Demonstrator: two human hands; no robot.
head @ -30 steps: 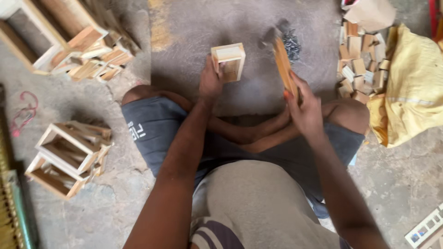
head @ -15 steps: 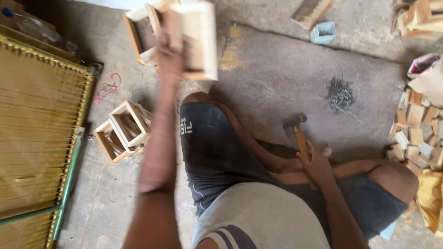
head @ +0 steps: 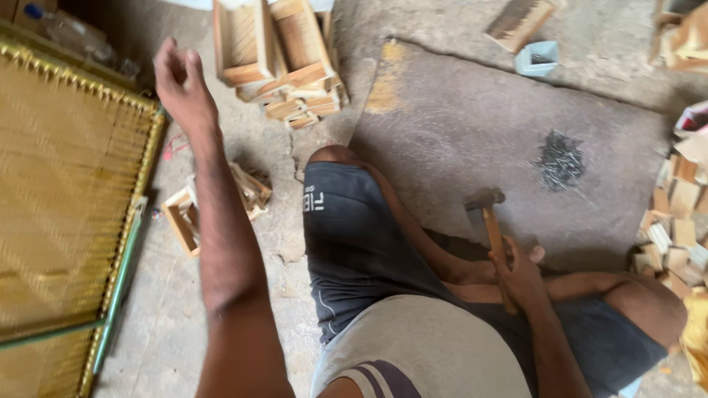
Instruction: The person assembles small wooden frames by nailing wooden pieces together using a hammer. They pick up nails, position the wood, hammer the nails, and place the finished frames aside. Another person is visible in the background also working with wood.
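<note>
Soft, even daylight fills the scene; the concrete floor (head: 472,125) is evenly lit, without glare. Shadows are faint and short, darkest under the hammer (head: 490,221) and the bent legs. The left hand (head: 181,77) and forearm are motion-blurred, as is the woven mat (head: 59,191) at the floor's left edge. The top left corner lies dim.

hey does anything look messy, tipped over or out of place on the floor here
Yes. The wooden boxes beyond the empty left hand lie in a tumbled heap, several tilted on their sides. Loose nails are scattered on the bare floor beyond the hammer in the right hand.
</note>
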